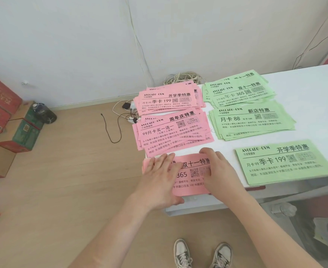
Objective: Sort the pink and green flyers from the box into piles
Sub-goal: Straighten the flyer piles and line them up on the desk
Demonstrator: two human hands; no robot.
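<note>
With left hand [160, 177] and right hand [218, 169] pressing straight-fingered on the near pink flyer [190, 183], which seemingly overhangs the table [314, 105], it could slide off.

White table [304, 84], centre to right of frame. Six flyer piles lay on its top in two columns. Left column: far pink pile [167, 101], mid pink pile [171, 132] and near pink pile [192, 182], all overhanging the table's left edge. Right column: far green pile [236, 91] and mid green pile [250, 120], both loosely fanned, and near green pile [283, 163], which reached past the front edge. Bare top separated the columns. A cable coil [184, 77] sat at the far left corner; whether it rested on the top could not be told.
</note>
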